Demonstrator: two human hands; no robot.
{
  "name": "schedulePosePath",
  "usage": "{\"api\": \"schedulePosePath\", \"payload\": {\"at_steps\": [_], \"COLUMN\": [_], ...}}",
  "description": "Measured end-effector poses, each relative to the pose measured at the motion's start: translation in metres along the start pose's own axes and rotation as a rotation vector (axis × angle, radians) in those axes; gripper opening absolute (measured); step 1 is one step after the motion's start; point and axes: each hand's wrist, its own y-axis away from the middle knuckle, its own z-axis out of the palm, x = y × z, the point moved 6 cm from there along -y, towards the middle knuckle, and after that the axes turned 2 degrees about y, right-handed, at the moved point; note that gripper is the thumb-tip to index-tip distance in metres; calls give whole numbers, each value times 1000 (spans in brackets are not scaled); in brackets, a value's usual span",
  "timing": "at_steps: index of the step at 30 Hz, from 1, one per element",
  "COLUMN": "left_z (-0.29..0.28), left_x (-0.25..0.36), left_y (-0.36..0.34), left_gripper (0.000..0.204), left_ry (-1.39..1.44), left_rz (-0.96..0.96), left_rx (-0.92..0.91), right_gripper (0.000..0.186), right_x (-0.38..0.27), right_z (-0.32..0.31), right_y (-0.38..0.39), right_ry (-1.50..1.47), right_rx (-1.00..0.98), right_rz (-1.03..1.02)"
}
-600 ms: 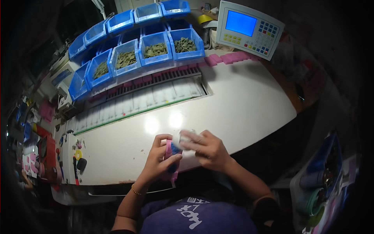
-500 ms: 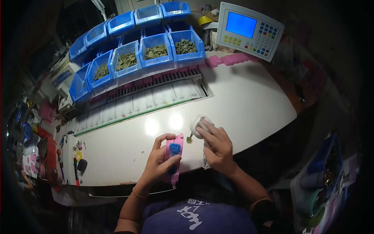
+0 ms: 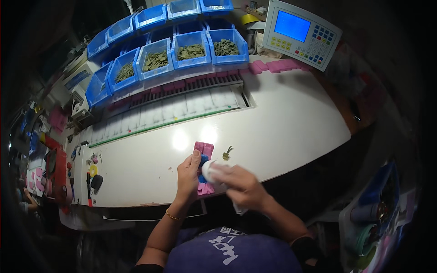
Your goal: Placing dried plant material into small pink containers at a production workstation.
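My left hand [image 3: 185, 176] grips a pink strip with blue patches [image 3: 204, 148] just above the table's near edge, thumb along its side. What the strip is made of, I cannot tell. In my right hand [image 3: 243, 183], partly smeared by motion, a bunched white cloth [image 3: 209, 171] is up against the middle of the strip. The cloth and fingers hide part of the blue there. A small piece of dry green leaf [image 3: 226, 154] lies on the white tabletop beyond the cloth.
Blue bins [image 3: 191, 50], several with dry green leaves, rise at the back. In front lies a long white panel [image 3: 164, 109] with a green edge. A keypad console [image 3: 302, 34] stands back right. A yellow tape roll [image 3: 93, 170] and black object [image 3: 96, 182] sit at left.
My right hand has moved left and nearer with the cloth, from beside the leaf piece onto the strip. My left hand has turned the strip, and its grip has shifted.
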Motion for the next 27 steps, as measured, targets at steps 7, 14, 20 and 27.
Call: {"api": "schedulePosePath", "payload": {"at_steps": [7, 14, 20, 27], "left_z": [13, -12, -22, 3], "left_x": [20, 15, 16, 19], "left_y": [-6, -35, -46, -32], "left_gripper": [46, 48, 45, 47], "left_ry": [-138, -78, -60, 159], "left_rz": [278, 308, 379, 128], "left_rx": [67, 166, 201, 18], "right_gripper": [59, 54, 58, 53], "right_x": [-14, 22, 17, 48], "right_z": [44, -1, 3, -48], "right_y": [23, 10, 1, 4], "right_ry": [-75, -235, -218, 548], "right_rx": [-12, 277, -253, 98], "right_rz": [285, 394, 266, 287]}}
